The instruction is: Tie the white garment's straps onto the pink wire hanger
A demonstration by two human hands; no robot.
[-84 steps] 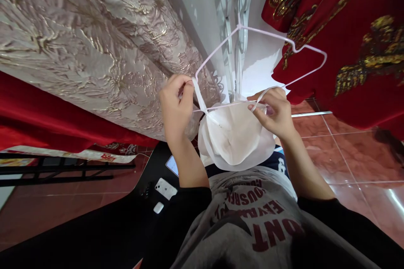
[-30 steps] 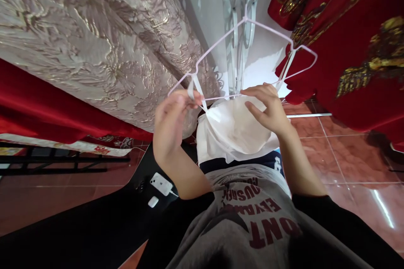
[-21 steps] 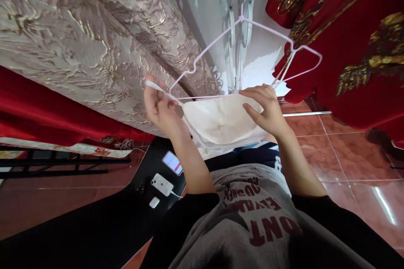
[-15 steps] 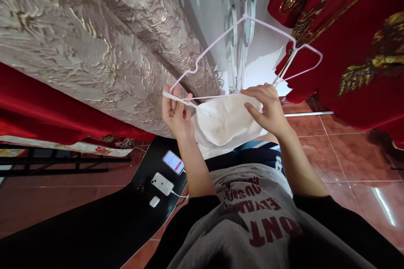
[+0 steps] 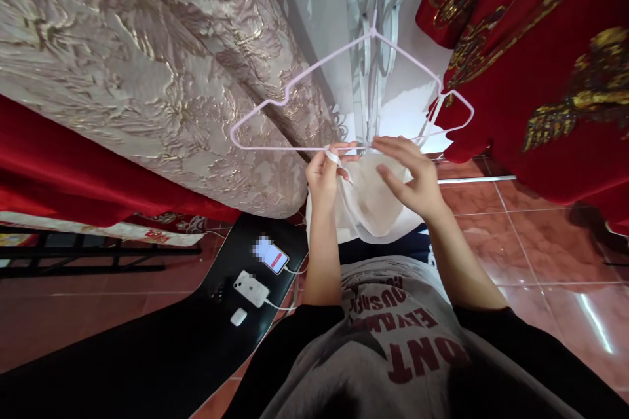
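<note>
A pale pink clothes hanger (image 5: pixel 319 67) hangs by its hook in front of me. From its right notch a white strap (image 5: pixel 432 119) runs down to a thin cream garment (image 5: pixel 378 200) with straps, which hangs below the bottom bar. My left hand (image 5: pixel 328 169) is just under the middle of that bar, its fingers closed on the garment's other strap, clear of the hanger's left end. Close to the bar's right half, my right hand (image 5: pixel 413 177) has its fingers stretched and its thumb apart, over the garment's top edge. Whether it touches the bar I cannot tell.
At left hangs a shiny embossed curtain (image 5: pixel 162 78); at right, a red cloth with gold trim (image 5: pixel 535 72). Behind the hanger stands white metal scrollwork (image 5: pixel 366 59). A black bench (image 5: pixel 147 353) on my left bears two phones (image 5: pixel 251 289) with cables and a small white case (image 5: pixel 238 317).
My left hand has moved right, from the hanger's left end to mid-bar, bringing the strap along. The hanger has shifted left and the garment has bunched. My right hand has barely moved.
</note>
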